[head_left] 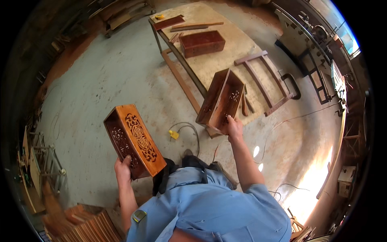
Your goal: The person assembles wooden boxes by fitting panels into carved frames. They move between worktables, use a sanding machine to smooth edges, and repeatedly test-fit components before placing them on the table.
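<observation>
In my left hand [123, 169] is a carved wooden box [142, 141], held out over the floor by its lower end. Its orange-brown face has pierced scrollwork around a round emblem, and the darker side shows cutouts too. My right hand [235, 128] grips the near end of a second wooden box [213, 92], thumb over the rim. That one is dark reddish brown, with its open hollow facing up and pierced holes inside. It is tilted at the near corner of the worktable [238, 44]; whether it rests there I cannot tell.
On the table are a dark red box [202, 43], a slatted wooden frame [264, 80], a black curved clamp-like piece [293, 86], hand tools [246, 104], wood strips [196, 26] and a flat panel [169, 22]. A yellow object [173, 134] with a cable lies on the floor. Stacked boards [88, 226] stand lower left.
</observation>
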A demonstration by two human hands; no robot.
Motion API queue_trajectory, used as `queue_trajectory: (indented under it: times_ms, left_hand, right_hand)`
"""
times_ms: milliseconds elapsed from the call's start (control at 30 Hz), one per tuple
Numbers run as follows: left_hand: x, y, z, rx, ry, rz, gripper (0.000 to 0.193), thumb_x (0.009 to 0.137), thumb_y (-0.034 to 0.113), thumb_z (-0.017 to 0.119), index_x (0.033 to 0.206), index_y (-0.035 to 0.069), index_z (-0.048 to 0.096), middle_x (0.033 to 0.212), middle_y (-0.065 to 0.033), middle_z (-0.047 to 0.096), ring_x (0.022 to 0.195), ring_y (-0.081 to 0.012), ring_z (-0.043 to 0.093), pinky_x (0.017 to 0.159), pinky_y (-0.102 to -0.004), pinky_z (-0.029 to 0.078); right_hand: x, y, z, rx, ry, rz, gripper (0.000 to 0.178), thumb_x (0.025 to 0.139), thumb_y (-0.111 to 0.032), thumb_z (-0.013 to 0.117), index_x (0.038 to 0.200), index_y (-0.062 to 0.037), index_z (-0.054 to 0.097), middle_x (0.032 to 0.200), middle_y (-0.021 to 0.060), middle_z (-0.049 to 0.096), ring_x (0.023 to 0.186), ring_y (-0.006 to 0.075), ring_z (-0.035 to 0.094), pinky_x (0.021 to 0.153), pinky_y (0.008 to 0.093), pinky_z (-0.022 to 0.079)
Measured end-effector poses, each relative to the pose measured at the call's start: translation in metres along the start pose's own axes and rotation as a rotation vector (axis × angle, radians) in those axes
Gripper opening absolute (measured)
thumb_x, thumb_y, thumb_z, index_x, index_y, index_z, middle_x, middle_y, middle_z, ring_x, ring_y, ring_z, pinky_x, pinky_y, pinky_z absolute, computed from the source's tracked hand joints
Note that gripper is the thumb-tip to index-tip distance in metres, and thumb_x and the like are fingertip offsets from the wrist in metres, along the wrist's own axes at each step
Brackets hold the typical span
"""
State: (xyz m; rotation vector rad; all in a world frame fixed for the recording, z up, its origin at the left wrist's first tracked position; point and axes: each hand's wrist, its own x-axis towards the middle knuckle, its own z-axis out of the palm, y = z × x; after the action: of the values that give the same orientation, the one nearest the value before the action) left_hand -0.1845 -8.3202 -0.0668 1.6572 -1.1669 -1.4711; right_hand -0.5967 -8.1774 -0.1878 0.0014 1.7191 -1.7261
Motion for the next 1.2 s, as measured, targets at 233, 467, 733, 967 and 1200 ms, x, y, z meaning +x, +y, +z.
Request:
queue_trajectory:
  times_ms: [233,467,733,967,1200]
  left_hand:
    - [0.211,0.093,0.056,0.408,-0.208,0.193,0.025,0.090,0.010,0.055,0.107,-0.006,0.064,0.095,-0.0085,0.069,0.084,-0.0148,0.061,0.078,-0.0312,0.048]
    - [0.433,0.175,0.151,0.624,-0.472,0.353,0.029,0.087,0.021,0.059,0.103,-0.003,0.064,0.088,-0.0131,0.069,0.082,-0.0209,0.062,0.077,-0.0345,0.048]
    - [0.570,0.270,0.261,0.957,-0.660,0.625,0.034,0.085,0.029,0.059,0.103,0.002,0.066,0.088,-0.0192,0.069,0.085,-0.0349,0.066,0.076,-0.0420,0.049]
    - [0.651,0.323,0.399,0.914,-0.864,0.765,0.030,0.082,0.029,0.059,0.096,0.003,0.068,0.081,-0.0160,0.070,0.077,-0.0297,0.068,0.072,-0.0404,0.050]
    - [0.685,0.312,0.538,0.965,-0.890,0.672,0.032,0.079,0.032,0.060,0.094,0.005,0.069,0.083,-0.0155,0.071,0.083,-0.0302,0.069,0.075,-0.0402,0.050]
  right_hand:
    - [0.094,0.039,0.036,-0.263,0.321,-0.114,0.026,0.091,-0.021,0.057,0.089,0.0041,0.065,0.075,0.0091,0.065,0.065,0.0160,0.062,0.060,0.0324,0.049]
    - [0.102,0.000,0.122,-0.463,0.635,-0.105,0.024,0.092,-0.022,0.057,0.089,0.0005,0.064,0.067,0.0051,0.061,0.060,0.0139,0.057,0.056,0.0332,0.045]
    - [0.124,0.006,0.174,-0.212,0.866,0.038,0.021,0.091,-0.016,0.055,0.093,0.0029,0.064,0.077,0.0054,0.062,0.068,0.0136,0.058,0.060,0.0305,0.047]
    - [0.138,0.000,0.213,-0.170,0.983,0.075,0.022,0.092,-0.017,0.055,0.092,0.0030,0.063,0.077,0.0072,0.064,0.067,0.0136,0.058,0.062,0.0310,0.046]
    - [0.173,-0.010,0.240,-0.217,0.986,0.113,0.020,0.093,-0.016,0.055,0.087,0.0010,0.063,0.075,0.0038,0.062,0.067,0.0117,0.056,0.062,0.0295,0.046]
